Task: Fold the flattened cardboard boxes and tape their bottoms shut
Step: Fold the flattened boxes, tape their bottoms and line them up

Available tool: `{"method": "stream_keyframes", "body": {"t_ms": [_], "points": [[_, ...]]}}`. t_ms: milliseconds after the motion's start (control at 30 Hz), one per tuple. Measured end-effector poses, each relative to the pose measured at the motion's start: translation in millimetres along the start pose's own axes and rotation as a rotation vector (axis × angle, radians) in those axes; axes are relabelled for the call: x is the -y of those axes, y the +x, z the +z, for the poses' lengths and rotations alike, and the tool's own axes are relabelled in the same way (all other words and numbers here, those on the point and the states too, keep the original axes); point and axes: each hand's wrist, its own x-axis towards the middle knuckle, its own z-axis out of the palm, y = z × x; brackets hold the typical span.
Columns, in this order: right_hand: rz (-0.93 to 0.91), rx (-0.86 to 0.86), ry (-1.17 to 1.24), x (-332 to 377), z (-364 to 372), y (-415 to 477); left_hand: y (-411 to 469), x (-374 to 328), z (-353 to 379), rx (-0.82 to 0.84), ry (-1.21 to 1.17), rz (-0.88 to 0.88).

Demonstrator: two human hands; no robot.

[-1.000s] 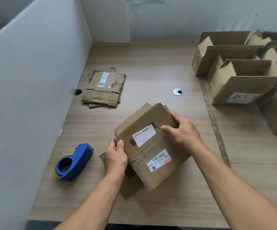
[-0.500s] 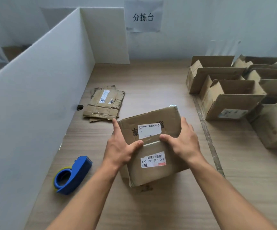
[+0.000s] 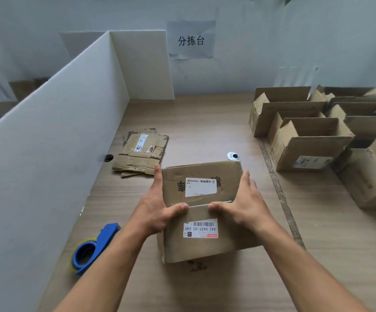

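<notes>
A brown cardboard box (image 3: 226, 243) with two white labels stands on the wooden table (image 3: 205, 122) in front of me, its two flaps folded shut and meeting at a seam across the top. My left hand (image 3: 157, 210) lies flat against the box's left side, with its thumb pressing on the seam. My right hand (image 3: 244, 204) mirrors it on the right side, thumb also on the seam. A blue tape dispenser (image 3: 94, 248) lies on the table to the left of the box, untouched.
A small stack of flattened boxes (image 3: 141, 152) lies behind the box to the left. Several assembled open boxes (image 3: 306, 140) crowd the right side of the table. A white divider panel (image 3: 58, 154) walls off the left. A metal grommet (image 3: 232, 156) sits just behind the box.
The box turned from a diagonal tilt to square in front of me. Both hands shifted to its sides, and the thumbs came together on the top seam. The camera tilted upward.
</notes>
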Motion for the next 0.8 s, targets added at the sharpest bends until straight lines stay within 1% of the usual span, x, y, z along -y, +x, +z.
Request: {"method": "stream_keyframes", "body": {"t_ms": [100,133,167,233,267,300,367,433,500,567,633,667,733,800], "points": [[-0.123,-0.076,0.097,-9,-6,3,5,13,-9,0.026,-0.086,0.067],[-0.148,-0.077,0.147,-14,-9,4,6,16,-11,0.011,-0.159,0.089],[-0.137,-0.057,0.26,-18,-13,6,6,18,-13,-0.024,-0.255,0.106],[-0.042,0.002,0.623,-18,-21,5,4,20,-12,-0.118,-0.422,0.137],[0.023,0.027,0.769,-16,-25,4,1,16,-11,-0.153,-0.466,0.146],[0.095,0.043,0.847,-14,-29,3,-1,13,-8,-0.178,-0.494,0.141],[0.234,0.089,0.929,-16,-33,6,-4,10,-3,-0.213,-0.549,0.097],[0.361,0.184,0.931,-19,-33,8,-3,11,-2,-0.233,-0.563,0.052],[0.404,0.281,0.849,-24,-30,6,-1,15,-5,-0.152,-0.573,0.02],[0.332,0.329,0.882,-32,-30,3,-1,21,-9,-0.072,-0.618,0.014],[0.193,0.327,1.006,-43,-29,1,-3,29,-11,-0.048,-0.667,0.029],[0.152,0.318,1.071,-46,-28,0,-5,32,-11,-0.045,-0.697,0.036],[0.132,0.272,1.163,-50,-25,-3,-9,36,-8,-0.049,-0.714,0.026],[0.126,0.205,1.183,-52,-17,-5,-15,39,-2,-0.012,-0.651,0.016]]}}
